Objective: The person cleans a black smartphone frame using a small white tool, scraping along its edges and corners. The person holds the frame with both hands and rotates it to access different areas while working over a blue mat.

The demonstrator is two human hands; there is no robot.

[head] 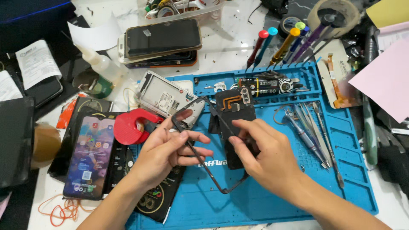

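Observation:
My left hand (168,149) pinches the upper left side of a thin black phone frame (213,172), which hangs tilted over the blue work mat (272,200). My right hand (266,153) grips the black inner phone body (234,115) with an orange flex cable at its top, its fingers curled around the body's lower part inside the frame. The two parts look partly separated. Both hands hover near the middle of the mat.
A lit phone (90,155) lies at left beside a red tape holder (130,127). A white phone chassis (164,97) and stacked phones (162,40) sit behind. Tweezers and picks (311,132) lie at right; screwdrivers (281,44) and a glue bottle (100,64) stand at the back.

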